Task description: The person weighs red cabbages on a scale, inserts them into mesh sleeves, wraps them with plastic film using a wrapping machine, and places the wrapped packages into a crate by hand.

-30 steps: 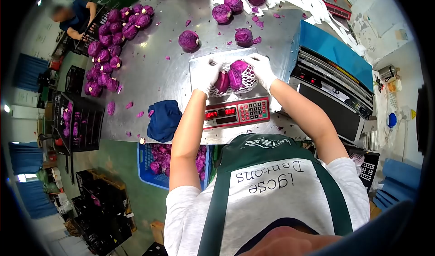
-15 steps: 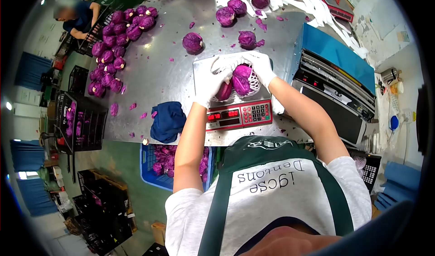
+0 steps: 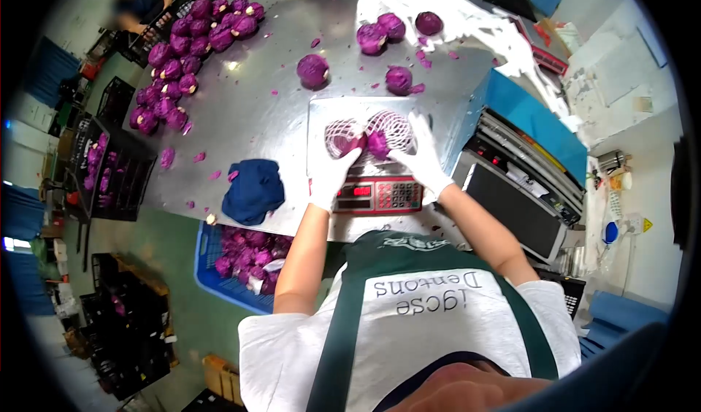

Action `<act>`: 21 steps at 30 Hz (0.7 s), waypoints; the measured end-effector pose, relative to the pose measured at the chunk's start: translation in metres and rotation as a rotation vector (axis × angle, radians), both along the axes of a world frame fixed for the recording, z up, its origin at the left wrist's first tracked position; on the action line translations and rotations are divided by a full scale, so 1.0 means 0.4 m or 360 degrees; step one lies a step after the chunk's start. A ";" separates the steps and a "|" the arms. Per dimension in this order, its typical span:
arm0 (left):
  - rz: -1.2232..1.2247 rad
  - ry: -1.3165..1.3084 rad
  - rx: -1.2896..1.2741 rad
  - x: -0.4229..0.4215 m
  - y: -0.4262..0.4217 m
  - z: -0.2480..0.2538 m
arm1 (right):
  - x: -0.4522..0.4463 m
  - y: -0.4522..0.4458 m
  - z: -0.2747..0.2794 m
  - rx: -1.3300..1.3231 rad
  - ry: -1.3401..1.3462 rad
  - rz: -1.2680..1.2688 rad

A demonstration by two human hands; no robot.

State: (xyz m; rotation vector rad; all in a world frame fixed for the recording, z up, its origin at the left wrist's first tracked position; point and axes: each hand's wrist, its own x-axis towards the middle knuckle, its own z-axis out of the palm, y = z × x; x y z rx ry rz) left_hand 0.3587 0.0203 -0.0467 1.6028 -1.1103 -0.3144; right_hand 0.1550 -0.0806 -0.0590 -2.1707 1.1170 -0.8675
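Observation:
Two purple cabbages in white foam net sleeves lie side by side on the steel pan of a red scale (image 3: 376, 195). My left hand (image 3: 330, 172), in a white glove, is at the near edge of the left netted cabbage (image 3: 343, 139), its fingertips against it. The right netted cabbage (image 3: 378, 145) has its near side bare of net. My right hand (image 3: 422, 156), also gloved, touches it with the thumb, and its fingers are spread out along the right side.
Loose cabbages (image 3: 313, 71) and a pile (image 3: 175, 69) lie on the steel table. A blue cloth (image 3: 253, 191) is left of the scale, a sealing machine (image 3: 522, 171) right. White nets (image 3: 467, 21) lie at the back. Below is a blue crate (image 3: 208, 266). A person (image 3: 146, 0) is far left.
Both hands have moved from the far side of the netted cabbages to their near side. The nets now cover the far sides of the cabbages. The camera view has shifted and tilted slightly.

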 end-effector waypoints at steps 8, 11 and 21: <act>0.0165 -0.0035 0.0459 -0.016 -0.014 0.001 | 0.040 0.031 -0.052 0.0625 -0.0808 0.0056; 0.0017 -0.0153 0.0428 -0.012 0.003 0.066 | 0.027 0.047 -0.035 0.0727 -0.0606 -0.0012; 0.0170 -0.0111 0.0058 -0.009 -0.011 0.026 | -0.021 0.054 0.030 0.0340 -0.0131 0.0027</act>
